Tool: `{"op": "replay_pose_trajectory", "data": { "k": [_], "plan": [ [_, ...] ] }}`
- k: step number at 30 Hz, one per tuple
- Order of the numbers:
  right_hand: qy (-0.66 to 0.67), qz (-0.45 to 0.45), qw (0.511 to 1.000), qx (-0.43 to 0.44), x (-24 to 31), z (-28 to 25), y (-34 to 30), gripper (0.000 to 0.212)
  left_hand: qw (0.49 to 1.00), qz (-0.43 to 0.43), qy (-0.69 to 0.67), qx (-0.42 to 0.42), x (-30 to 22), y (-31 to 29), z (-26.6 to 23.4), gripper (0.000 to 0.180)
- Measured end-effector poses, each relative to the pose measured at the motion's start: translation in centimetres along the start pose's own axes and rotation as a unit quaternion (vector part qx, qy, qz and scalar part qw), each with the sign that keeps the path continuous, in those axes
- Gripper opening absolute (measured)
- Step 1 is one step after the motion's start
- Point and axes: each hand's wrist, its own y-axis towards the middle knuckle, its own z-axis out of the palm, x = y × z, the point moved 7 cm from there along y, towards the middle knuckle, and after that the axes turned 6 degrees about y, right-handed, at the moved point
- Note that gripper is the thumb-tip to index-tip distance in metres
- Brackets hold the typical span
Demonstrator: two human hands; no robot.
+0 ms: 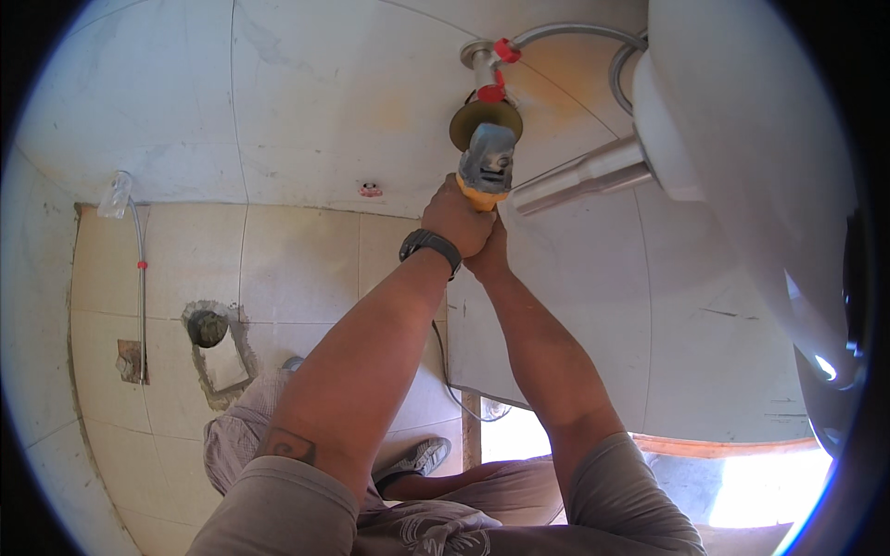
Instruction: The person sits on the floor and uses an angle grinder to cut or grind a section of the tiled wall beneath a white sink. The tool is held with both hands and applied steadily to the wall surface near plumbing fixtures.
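An angle grinder (489,156) with a grey head and yellow body points away from me toward the tiled wall. Its round olive-coloured disc (470,128) sits right below an angle valve (484,69) with red handles; whether the disc touches the wall I cannot tell. My left hand (457,221), with a black watch at the wrist, is closed around the yellow body. Behind and just below it, my right hand (491,252) grips the rear of the grinder, its fingers mostly hidden.
A white basin (742,102) with a metal drain pipe (582,178) fills the right side. A braided hose (575,30) runs from the valve. Lower left are a floor drain hole (208,327) and another hose (141,241). A dark cord (443,361) hangs below my hands.
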Motion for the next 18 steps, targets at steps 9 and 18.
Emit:
{"op": "replay_pose_trajectory", "data": {
  "k": [9,18],
  "plan": [
    [-0.021,-0.012,1.0,-0.002,0.67,-0.58,0.04,0.081,1.0,0.006,-0.003,-0.003,-0.3,-0.2,-0.09,0.068],
    [0.019,0.007,1.0,0.008,0.68,-0.23,-0.41,0.082,0.999,0.013,0.023,-0.021,-0.4,-0.57,-0.3,0.071]
  ]
}}
